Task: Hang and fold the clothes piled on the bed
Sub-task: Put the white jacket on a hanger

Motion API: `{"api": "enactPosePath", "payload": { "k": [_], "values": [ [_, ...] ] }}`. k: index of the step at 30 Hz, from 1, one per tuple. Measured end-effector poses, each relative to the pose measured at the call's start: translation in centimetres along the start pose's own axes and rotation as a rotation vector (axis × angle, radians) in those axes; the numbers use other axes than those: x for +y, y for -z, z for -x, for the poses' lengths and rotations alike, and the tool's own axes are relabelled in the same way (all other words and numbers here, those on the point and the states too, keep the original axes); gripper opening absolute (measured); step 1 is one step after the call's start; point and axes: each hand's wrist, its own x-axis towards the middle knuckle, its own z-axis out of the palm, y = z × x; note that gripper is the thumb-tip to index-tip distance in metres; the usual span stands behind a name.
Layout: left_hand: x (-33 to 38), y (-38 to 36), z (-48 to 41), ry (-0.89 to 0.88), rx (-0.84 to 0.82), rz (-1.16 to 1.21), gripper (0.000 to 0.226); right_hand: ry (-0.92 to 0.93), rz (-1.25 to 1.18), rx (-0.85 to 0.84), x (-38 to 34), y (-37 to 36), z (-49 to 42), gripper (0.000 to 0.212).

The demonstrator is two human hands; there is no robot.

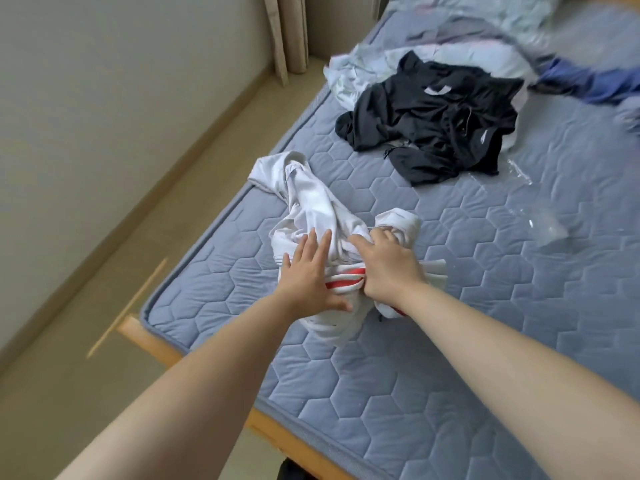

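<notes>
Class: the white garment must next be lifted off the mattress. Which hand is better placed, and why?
Right. The right hand already grips the white garment, its fingers curled into the cloth; the left hand lies flat on it.

A pale wall meets a beige floor; beige curtains hang beside the wood-framed bed

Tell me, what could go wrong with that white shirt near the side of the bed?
1. The white garment is bunched up, with the right hand gripping it and the left hand pressing flat. Folding it like that could leave creases.
2. One end lies close to the mattress edge, so a pull could slide it onto the floor.
3. The clear plastic wrap nearby could get caught in the clothes.
</notes>
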Motion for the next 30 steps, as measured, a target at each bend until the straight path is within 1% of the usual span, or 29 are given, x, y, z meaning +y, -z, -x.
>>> {"api": "enactPosePath", "payload": {
  "k": [4, 8, 14, 18, 21, 24, 27, 30],
  "values": [
    [3.7, 4.4, 5.0, -0.001, 0.065, -0.030, 0.140, 0.045, -0.021, 0.120, -1.4, 6.7, 3.8, 0.063],
    [7.6, 7.6, 10.8, 0.007, 0.206, -0.003, 0.138, 0.120, -0.010, 0.214, -2.7, 12.8, 8.8, 0.063],
    [13.5, 11.4, 19.4, -0.051, 0.400, 0.010, 0.131, 0.177, -0.075, 0.380, -3.9, 19.6, 16.8, 0.063],
    [16.6, 13.3, 24.6, -0.118, 0.513, 0.093, 0.127, 0.210, -0.100, 0.506, -4.9, 23.5, 21.7, 0.060],
    [18.2, 14.1, 28.2, -0.189, 0.603, 0.191, 0.120, 0.221, -0.138, 0.551, -6.0, 25.6, 25.4, 0.056],
    [19.3, 13.9, 31.8, -0.253, 0.662, 0.278, 0.113, 0.221, -0.128, 0.613, -7.4, 27.0, 29.2, 0.056],
    [20.3, 13.3, 35.4, -0.218, 0.695, 0.349, 0.108, 0.205, -0.134, 0.664, -9.2, 28.0, 33.4, 0.064],
    [21.2, 12.9, 39.0, -0.199, 0.700, 0.406, 0.100, 0.215, -0.128, 0.676, -10.8, 28.5, 37.2, 0.083]
  ]
}}
